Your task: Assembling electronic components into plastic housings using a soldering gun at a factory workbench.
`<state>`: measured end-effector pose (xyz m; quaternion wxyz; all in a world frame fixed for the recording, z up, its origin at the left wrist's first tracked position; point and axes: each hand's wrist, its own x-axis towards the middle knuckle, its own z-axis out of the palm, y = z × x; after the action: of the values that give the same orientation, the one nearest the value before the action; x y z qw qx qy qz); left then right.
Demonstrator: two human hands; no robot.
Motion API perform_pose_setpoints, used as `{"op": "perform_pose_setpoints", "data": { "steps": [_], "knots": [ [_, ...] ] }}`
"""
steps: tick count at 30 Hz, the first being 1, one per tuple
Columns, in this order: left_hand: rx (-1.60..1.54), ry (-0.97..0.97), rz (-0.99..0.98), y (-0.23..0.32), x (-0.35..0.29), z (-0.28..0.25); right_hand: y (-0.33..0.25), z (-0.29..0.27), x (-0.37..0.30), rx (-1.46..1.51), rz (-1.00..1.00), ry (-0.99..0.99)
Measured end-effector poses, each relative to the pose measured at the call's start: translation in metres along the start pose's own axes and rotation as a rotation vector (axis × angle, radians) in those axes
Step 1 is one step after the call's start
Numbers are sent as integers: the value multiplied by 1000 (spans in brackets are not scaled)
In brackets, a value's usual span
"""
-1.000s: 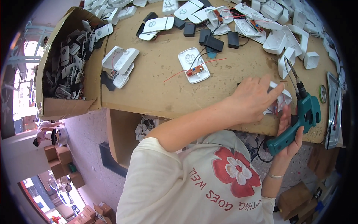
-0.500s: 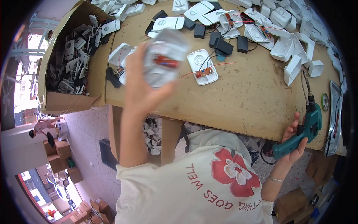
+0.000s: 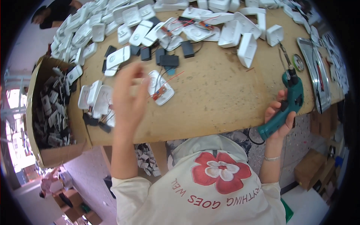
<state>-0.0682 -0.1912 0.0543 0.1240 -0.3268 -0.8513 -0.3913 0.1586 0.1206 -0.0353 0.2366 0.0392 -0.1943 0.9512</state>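
My right hand (image 3: 280,118) is wrapped round the handle of a green soldering gun (image 3: 282,107), whose metal tip points up and away to a small white shell at the table's far right. My left hand (image 3: 131,93), slightly blurred, is over the table with thumb and fingers apart and nothing visible in it. Just right of its fingers lies a white casing half (image 3: 162,90) with an orange circuit board (image 3: 159,93) and red and black wires. Left of the hand stand several white casings (image 3: 95,98), with black plug blocks (image 3: 98,122) beside them.
Heaps of white shells (image 3: 129,17) line the table's far side, with black adapter blocks (image 3: 168,60) before them. At left is a cardboard box (image 3: 60,154) of scrap parts. A metal tray (image 3: 313,71) and a solder reel (image 3: 298,62) are at right. Another person (image 3: 56,13) shows far left.
My left hand has let go of the white casing with the red-wired board; it no longer shows in the hand. The view has swung, shifting the table. My right hand still grips the soldering gun.
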Motion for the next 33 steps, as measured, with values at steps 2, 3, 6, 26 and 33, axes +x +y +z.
{"op": "perform_pose_setpoints", "data": {
  "steps": [2,3,6,26,33],
  "knots": [
    [-116,-176,86,36,19,45,0,-2,-1,77,9,-15],
    [-93,-245,169,49,28,66,1,0,0,68,-8,12],
    [-28,-329,194,83,54,125,2,-2,-6,86,-45,6],
    [-1402,-215,-844,110,-21,163,51,49,-2,-117,50,117],
    [-1477,-381,-904,95,-37,144,40,52,10,-216,83,164]
  ]
}}
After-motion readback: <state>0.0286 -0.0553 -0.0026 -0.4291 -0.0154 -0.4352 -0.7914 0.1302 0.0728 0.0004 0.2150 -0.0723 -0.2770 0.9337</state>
